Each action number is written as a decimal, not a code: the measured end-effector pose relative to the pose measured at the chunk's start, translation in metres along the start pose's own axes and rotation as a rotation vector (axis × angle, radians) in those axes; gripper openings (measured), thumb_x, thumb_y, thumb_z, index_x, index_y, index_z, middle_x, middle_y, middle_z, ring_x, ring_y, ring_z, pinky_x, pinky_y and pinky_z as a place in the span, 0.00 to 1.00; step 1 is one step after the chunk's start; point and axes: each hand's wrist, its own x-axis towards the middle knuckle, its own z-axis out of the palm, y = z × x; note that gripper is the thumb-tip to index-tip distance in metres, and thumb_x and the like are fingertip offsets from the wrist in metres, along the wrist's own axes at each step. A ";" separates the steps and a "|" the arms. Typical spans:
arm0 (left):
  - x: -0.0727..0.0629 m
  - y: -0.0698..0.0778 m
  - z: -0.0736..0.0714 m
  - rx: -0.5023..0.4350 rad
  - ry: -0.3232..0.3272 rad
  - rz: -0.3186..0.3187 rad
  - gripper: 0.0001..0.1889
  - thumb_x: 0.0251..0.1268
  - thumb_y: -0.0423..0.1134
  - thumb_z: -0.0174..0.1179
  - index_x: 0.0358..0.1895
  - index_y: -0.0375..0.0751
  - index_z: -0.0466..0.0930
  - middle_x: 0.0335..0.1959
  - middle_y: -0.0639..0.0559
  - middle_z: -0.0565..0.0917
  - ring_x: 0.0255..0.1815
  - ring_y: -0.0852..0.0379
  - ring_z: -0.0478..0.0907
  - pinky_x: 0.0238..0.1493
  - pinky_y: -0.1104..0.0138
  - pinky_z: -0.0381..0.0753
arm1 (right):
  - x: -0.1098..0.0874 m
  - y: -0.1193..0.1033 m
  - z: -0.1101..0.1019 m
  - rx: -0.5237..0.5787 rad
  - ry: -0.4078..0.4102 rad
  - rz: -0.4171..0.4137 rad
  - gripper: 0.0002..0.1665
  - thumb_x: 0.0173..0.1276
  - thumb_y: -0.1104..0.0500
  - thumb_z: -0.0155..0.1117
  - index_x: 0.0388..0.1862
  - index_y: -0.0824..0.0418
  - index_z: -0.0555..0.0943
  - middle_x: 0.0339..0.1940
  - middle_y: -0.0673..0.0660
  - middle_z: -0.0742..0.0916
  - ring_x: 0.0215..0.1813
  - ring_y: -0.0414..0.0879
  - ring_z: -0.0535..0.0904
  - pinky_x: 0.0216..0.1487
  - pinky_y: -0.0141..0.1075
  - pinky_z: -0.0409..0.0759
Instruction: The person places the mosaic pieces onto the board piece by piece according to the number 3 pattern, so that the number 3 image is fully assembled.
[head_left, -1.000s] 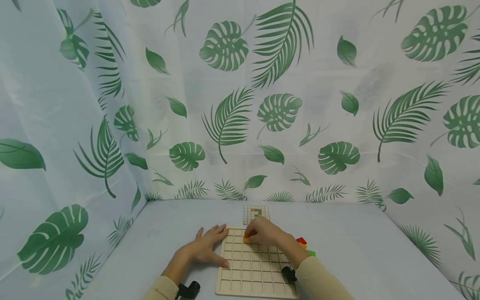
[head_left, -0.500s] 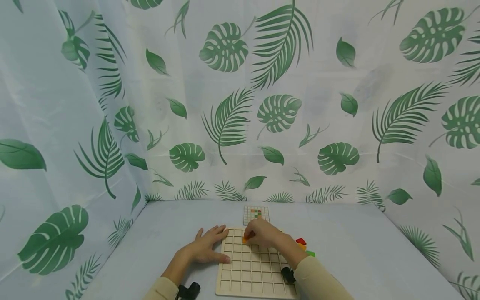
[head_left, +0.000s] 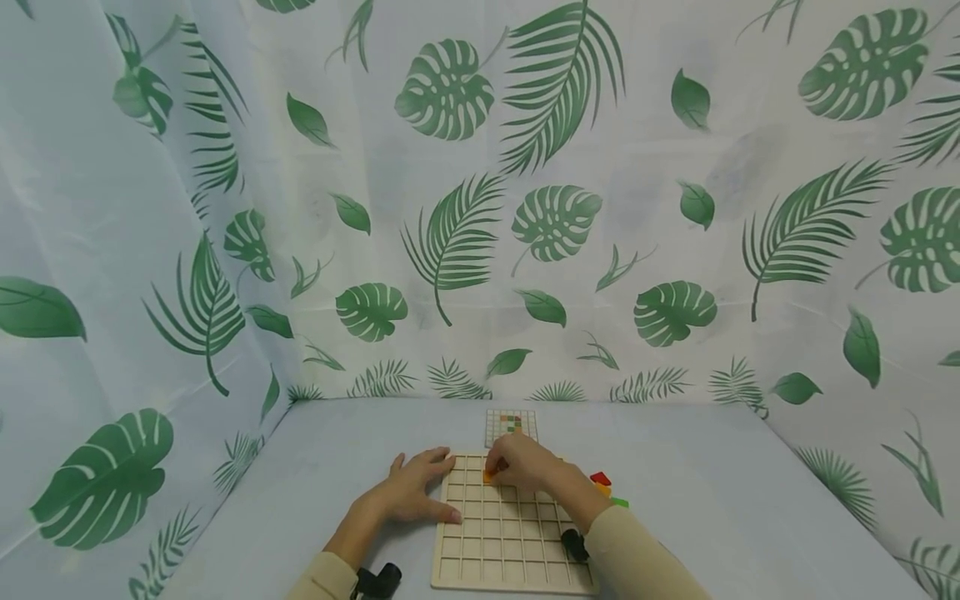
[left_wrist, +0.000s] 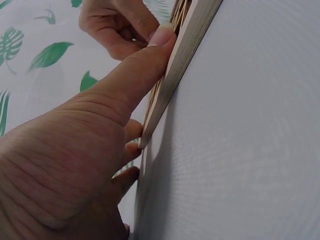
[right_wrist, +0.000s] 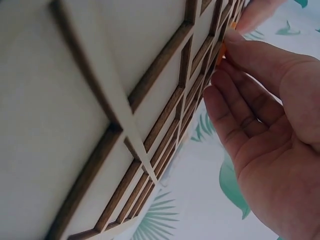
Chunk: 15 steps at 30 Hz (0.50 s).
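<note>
A square wooden grid board lies on the table in the head view, its cells divided by dark grooves. My right hand pinches a small orange tile between thumb and fingers at a cell near the board's far left corner. In the right wrist view, a sliver of the orange tile shows beneath the thumb against the grid; the rest is hidden. My left hand lies spread at the board's left side, thumb resting on the edge. The left wrist view shows that thumb extended over the rim.
Beyond the board lies a small pattern card with a grid and coloured squares. Loose pieces sit right of the board, partly behind the right forearm: a red one, an orange one and a green one. A leaf-print curtain surrounds the table.
My left thumb has shifted slightly farther up the board's left edge. The right hand stays at the same cell with the orange tile.
</note>
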 end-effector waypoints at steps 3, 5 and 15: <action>0.000 0.000 0.000 -0.001 0.003 -0.002 0.55 0.53 0.70 0.73 0.80 0.45 0.64 0.83 0.45 0.61 0.84 0.40 0.56 0.78 0.26 0.36 | 0.000 -0.001 0.000 -0.003 -0.003 0.004 0.04 0.63 0.66 0.77 0.37 0.62 0.92 0.33 0.51 0.91 0.32 0.32 0.78 0.34 0.28 0.80; 0.000 0.000 0.001 -0.001 0.003 -0.003 0.55 0.53 0.70 0.73 0.80 0.45 0.65 0.83 0.44 0.61 0.84 0.40 0.57 0.78 0.26 0.36 | -0.001 -0.002 -0.001 -0.009 -0.018 0.014 0.04 0.64 0.64 0.77 0.39 0.61 0.92 0.33 0.49 0.91 0.32 0.32 0.77 0.34 0.27 0.79; 0.001 0.001 -0.001 0.017 0.008 0.001 0.55 0.53 0.71 0.72 0.80 0.44 0.65 0.83 0.44 0.62 0.84 0.40 0.57 0.77 0.25 0.37 | -0.016 0.001 -0.013 0.023 -0.029 0.027 0.14 0.75 0.57 0.68 0.53 0.61 0.90 0.54 0.55 0.89 0.53 0.49 0.86 0.52 0.42 0.87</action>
